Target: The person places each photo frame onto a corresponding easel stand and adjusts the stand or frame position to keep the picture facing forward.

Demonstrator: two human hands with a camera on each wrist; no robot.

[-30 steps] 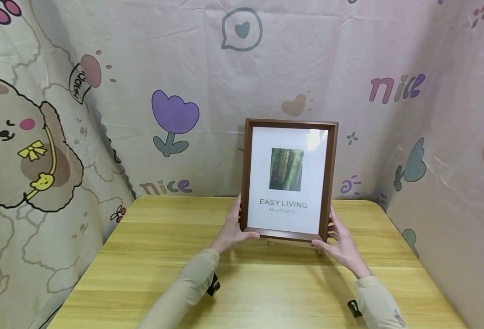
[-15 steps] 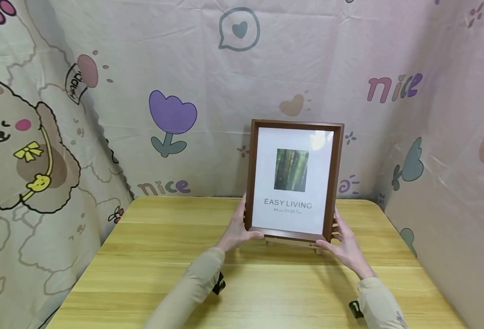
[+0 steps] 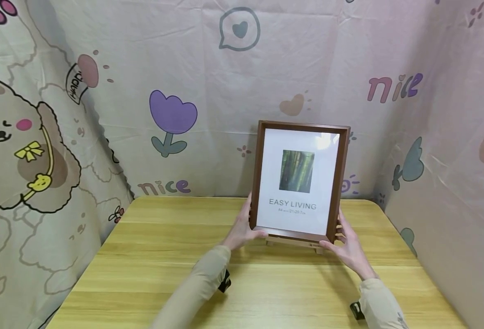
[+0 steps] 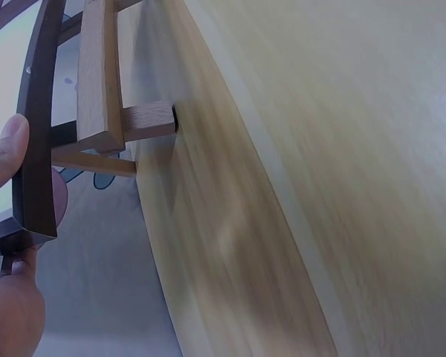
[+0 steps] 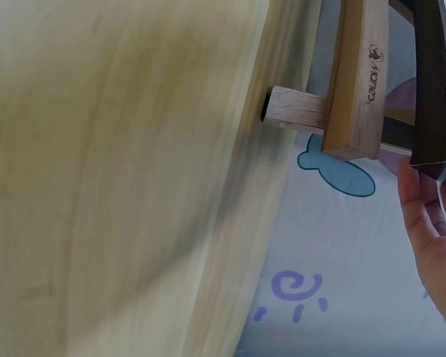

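A brown picture frame [image 3: 299, 219] with a white "EASY LIVING" sheet stands nearly upright between both hands, tilted slightly clockwise. My left hand [image 3: 244, 228] grips its lower left corner, thumb over the front edge and fingers at the side. At the lower right corner, my right hand [image 3: 349, 249] holds it the same way. Below and behind is a small wooden easel [image 3: 292, 243], mostly hidden by the frame. In the left wrist view a gap shows between the frame's dark bottom edge [image 4: 37, 111] and the easel's ledge [image 4: 100, 74]. The right wrist view shows this gap too.
The easel's feet [image 5: 293, 108] stand on a light wooden table [image 3: 151, 256] near its back edge. Printed cloth [image 3: 225, 82] hangs behind the table and along both sides. A black strap piece [image 3: 224, 281] shows under the left wrist, and another [image 3: 356, 310] under the right.
The frame has moved to the right with both hands on it, the left hand shifting most. It leans slightly more clockwise. More of the easel's ledge shows below it; the easel stays put.
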